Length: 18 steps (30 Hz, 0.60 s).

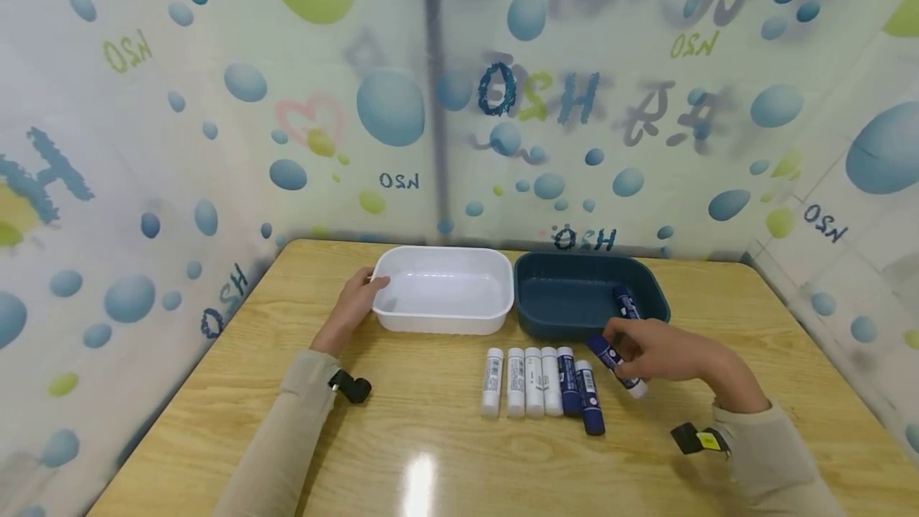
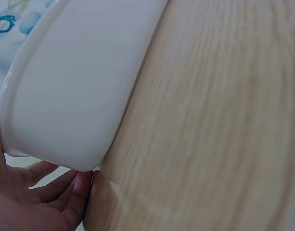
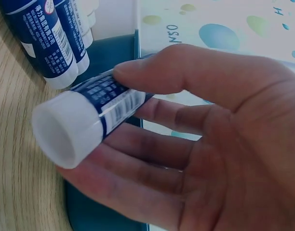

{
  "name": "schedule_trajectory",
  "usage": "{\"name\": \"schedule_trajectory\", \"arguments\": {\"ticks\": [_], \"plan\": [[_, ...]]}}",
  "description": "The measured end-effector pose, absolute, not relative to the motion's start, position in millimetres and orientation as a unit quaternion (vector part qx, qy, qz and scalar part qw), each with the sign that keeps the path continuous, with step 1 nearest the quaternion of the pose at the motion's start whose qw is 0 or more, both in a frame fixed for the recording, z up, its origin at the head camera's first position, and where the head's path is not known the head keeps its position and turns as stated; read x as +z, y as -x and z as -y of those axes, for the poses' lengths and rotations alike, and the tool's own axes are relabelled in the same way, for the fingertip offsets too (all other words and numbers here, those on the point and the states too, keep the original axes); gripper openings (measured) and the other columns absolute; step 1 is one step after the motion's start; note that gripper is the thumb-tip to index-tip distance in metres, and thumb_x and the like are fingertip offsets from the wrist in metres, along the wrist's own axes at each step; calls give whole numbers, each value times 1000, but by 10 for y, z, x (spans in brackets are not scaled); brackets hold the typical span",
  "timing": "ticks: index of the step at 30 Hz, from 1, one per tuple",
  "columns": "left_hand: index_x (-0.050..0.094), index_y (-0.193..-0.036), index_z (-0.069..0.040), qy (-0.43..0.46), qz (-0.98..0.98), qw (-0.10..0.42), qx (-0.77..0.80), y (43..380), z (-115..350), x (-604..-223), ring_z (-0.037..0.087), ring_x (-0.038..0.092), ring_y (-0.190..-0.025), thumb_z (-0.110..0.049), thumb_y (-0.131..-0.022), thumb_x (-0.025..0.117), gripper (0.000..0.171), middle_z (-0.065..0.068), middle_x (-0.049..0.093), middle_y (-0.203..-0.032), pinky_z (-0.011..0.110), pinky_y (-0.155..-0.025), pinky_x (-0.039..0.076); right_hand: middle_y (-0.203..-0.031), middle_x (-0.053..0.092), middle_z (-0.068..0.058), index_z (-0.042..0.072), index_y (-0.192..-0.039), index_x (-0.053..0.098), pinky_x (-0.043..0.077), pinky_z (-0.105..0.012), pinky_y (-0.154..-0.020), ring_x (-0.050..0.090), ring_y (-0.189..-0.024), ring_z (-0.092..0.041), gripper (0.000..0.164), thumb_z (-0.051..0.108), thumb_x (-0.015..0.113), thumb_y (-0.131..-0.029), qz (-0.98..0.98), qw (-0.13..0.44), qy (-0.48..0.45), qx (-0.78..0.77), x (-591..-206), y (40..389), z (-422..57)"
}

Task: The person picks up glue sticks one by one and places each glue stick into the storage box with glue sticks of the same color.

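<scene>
My right hand (image 1: 656,349) grips a dark blue glue stick (image 3: 113,103) between thumb and fingers, its white end pointing down toward the table. Close behind that hand is the dark teal plastic tray (image 1: 567,332), in which another blue glue stick (image 1: 626,303) leans at the right side. At the white plastic tray (image 1: 441,325), my left hand (image 1: 353,301) holds the left end, thumb over the rim and fingers along the outside. In front of the trays lie two blue glue sticks (image 1: 590,401) and several white glue sticks (image 1: 534,381), side by side in a row.
Both trays stand next to each other at the back of the wooden table (image 1: 402,437). A curtain (image 1: 459,142) printed with drops and lettering hangs right behind the table's back edge and along both sides.
</scene>
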<state>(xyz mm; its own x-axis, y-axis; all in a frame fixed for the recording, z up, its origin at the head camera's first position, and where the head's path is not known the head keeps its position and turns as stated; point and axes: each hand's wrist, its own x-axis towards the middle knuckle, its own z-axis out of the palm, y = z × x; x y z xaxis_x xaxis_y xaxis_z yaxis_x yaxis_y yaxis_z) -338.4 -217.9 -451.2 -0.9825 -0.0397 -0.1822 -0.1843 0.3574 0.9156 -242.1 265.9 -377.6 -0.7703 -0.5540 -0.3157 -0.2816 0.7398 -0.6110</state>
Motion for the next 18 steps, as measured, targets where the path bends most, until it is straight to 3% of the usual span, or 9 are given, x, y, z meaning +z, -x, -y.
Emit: {"name": "schedule_trajectory", "arguments": {"ticks": [11,18], "plan": [[31,-159,-7,63,-818,68,568,3374,2183,-4495,35,43,-147,-39,-108,45,62,19,35,-165,52,-124,34,-88,65,-1,2,-127,52,52,-27,-66,60,-79,-11,42,21,71,-95,-890,211,256,-312,-3770,2465,-2733],[32,-158,-6,65,-818,69,567,3365,2192,-4504,35,42,-148,-40,-108,45,62,19,35,-165,53,-124,33,-102,72,-7,4,-155,30,58,-29,-75,70,-92,-14,67,21,66,-101,-885,188,264,-335,-3718,2485,-2781]]}}
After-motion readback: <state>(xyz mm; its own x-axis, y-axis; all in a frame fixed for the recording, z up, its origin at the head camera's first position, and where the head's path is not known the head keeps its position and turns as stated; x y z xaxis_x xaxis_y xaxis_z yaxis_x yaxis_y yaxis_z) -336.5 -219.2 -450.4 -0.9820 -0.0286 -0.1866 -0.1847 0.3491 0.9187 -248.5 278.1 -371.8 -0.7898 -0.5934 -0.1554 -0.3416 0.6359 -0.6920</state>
